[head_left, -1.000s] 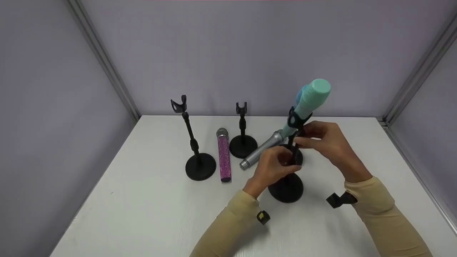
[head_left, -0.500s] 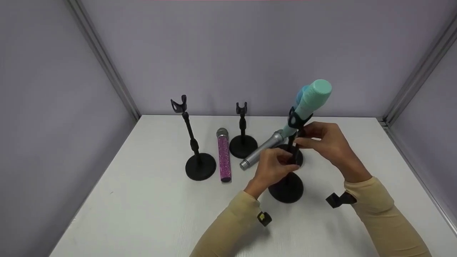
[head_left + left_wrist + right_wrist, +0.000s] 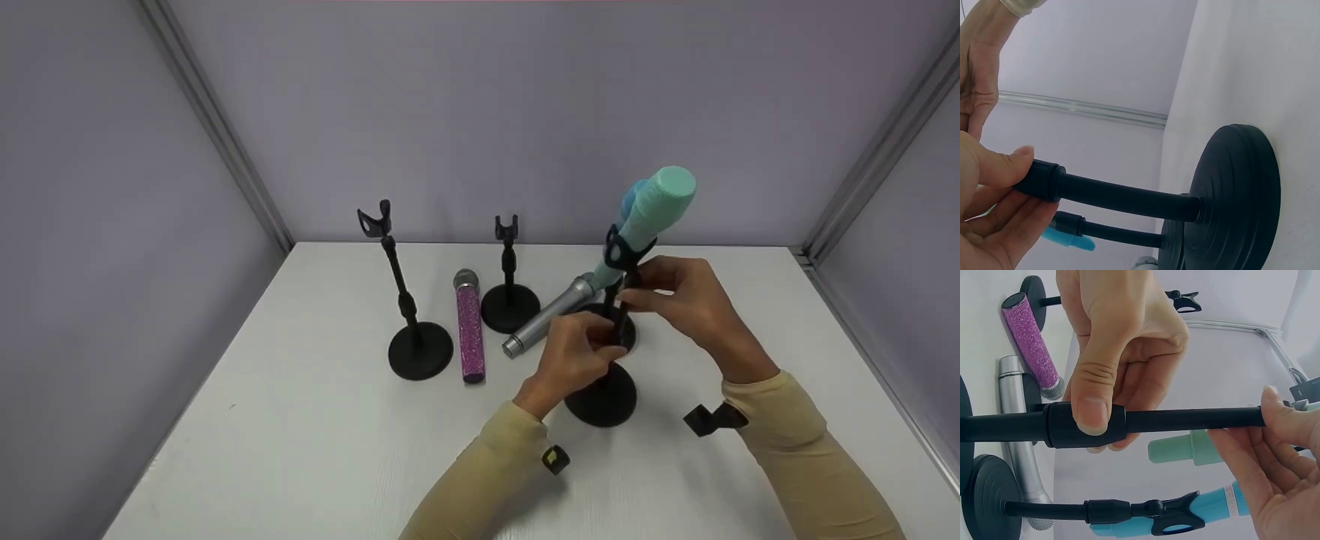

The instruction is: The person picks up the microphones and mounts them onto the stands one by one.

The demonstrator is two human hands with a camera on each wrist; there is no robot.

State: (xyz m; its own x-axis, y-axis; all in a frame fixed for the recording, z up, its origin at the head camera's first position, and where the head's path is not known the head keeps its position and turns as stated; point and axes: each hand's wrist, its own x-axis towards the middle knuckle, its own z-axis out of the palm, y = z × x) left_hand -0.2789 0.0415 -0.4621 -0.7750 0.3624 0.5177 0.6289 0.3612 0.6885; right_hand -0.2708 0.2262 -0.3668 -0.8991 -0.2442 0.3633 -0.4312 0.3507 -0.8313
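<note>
My left hand [image 3: 571, 358] pinches the thick collar [image 3: 1086, 425] halfway up a black microphone stand, thumb on one side and fingers on the other. Higher on the same pole [image 3: 1196, 419], just under the clip [image 3: 628, 251], my right hand [image 3: 684, 300] grips it between thumb and fingers. A mint-green microphone [image 3: 660, 201] lies tilted in that clip. The stand's round base [image 3: 602, 397] rests on the table. Close behind stands a second black stand [image 3: 994, 495], whose clip holds a blue microphone [image 3: 1216, 503], mostly hidden in the head view.
A silver microphone [image 3: 547, 316] lies slantwise left of the held stand. Farther left lies a pink glittery microphone [image 3: 470, 330]. Two black stands with vacant clips, one at left [image 3: 420, 352] and one behind [image 3: 510, 309], stand on the white table [image 3: 300, 450]. Grey panels surround it.
My left hand has shifted very slightly around the collar. The right hand, the stand and both clipped microphones stay almost where they were.
</note>
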